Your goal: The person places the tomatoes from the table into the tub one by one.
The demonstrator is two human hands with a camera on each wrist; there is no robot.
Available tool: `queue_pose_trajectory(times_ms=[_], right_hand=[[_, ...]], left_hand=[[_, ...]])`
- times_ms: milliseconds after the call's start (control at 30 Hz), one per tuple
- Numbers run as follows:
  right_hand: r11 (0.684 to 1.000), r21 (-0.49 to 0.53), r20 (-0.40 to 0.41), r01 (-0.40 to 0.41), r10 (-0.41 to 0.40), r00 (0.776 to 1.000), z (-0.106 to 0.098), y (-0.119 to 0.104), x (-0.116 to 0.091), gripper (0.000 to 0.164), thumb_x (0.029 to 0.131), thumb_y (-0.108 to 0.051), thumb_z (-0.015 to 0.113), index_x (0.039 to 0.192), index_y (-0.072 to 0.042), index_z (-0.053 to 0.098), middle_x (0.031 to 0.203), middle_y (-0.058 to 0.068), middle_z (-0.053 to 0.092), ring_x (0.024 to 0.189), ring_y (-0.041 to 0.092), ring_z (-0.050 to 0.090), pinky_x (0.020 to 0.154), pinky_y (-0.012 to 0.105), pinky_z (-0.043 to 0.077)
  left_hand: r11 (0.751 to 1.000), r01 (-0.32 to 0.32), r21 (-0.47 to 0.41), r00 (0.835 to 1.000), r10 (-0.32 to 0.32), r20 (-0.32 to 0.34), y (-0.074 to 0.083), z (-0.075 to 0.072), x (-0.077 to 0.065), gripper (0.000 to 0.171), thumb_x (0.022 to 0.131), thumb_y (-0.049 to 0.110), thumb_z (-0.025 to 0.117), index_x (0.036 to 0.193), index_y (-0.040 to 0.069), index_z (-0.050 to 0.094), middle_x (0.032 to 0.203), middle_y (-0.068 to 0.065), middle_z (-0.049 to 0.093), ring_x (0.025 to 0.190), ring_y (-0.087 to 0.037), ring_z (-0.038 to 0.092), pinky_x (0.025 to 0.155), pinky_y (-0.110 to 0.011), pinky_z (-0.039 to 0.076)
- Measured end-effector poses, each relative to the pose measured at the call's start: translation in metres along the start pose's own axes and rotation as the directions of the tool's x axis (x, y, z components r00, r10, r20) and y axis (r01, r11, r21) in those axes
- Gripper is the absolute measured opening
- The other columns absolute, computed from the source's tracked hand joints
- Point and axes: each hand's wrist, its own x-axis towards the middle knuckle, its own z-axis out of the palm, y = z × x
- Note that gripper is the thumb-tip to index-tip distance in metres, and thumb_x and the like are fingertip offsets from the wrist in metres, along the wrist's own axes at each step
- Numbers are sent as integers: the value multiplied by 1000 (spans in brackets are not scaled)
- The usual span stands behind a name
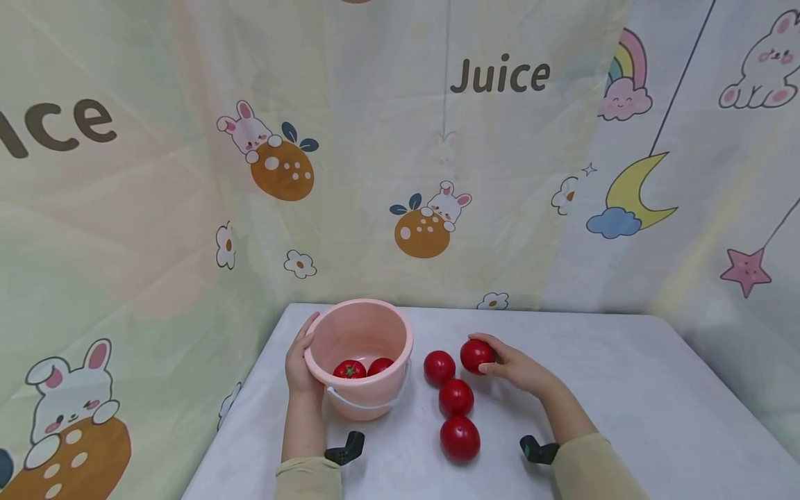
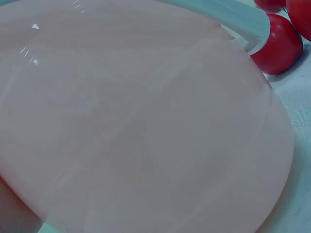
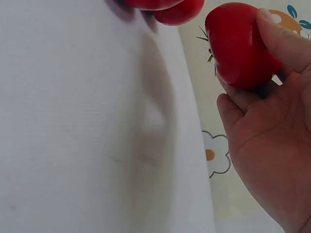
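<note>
We grip one tomato [image 1: 475, 355] in our right hand [image 1: 520, 368], while the pink bucket [image 1: 369, 390], held by our left hand [image 1: 301, 367], is to the right hand's left, past three loose tomatoes [image 1: 456, 398] on the surface [image 1: 400, 472].

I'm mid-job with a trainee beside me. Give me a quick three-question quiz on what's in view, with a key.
1. Count: how many red tomatoes are visible lying on the table, neither held nor in the pink bucket?
2. True or false: the left hand is inside the bucket, grasping a tomato.
3. Choose: the bucket's white handle is
A) raised over the mouth
B) detached on the table
C) lowered across the near side

Key:
1. Three; the right hand holds another tomato, and two tomatoes show in the bucket.
2. False; it holds the bucket's outer side near the rim.
3. C
</note>
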Motion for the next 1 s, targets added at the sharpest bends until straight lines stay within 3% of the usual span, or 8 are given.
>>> queue_pose_trajectory(times_ms=[533, 733, 1000], right_hand=[[995, 42, 51, 94, -96, 994, -26, -46, 7, 69, 86, -38, 73, 146, -43, 38, 149, 9, 40, 138, 39, 36, 99, 58, 49], [991, 69, 61, 113, -117, 991, -35, -65, 10, 68, 87, -36, 73, 145, -43, 39, 147, 8, 42, 137, 38, 38, 96, 51, 53], [972, 70, 87, 226, -231, 969, -45, -94, 23, 69, 88, -31, 73, 147, -39, 39, 149, 7, 41, 138, 37, 36, 97, 50, 52]], left_hand=[[1000, -2, -4, 1000, 2, 6, 0, -2, -1, 44, 101, 29, 45, 145, 30, 48, 155, 6, 42, 137, -15, 45, 119, -46, 33], [1000, 4, 0, 1000, -4, -1, 0, 0, -1, 44, 101, 28, 45, 144, 32, 49, 153, 8, 45, 137, -14, 45, 118, -45, 35], [1000, 4, -4, 1000, -4, -13, 1, 1, -1, 44, 100, 27, 45, 144, 31, 50, 151, 9, 47, 137, -14, 46, 119, -45, 33]])
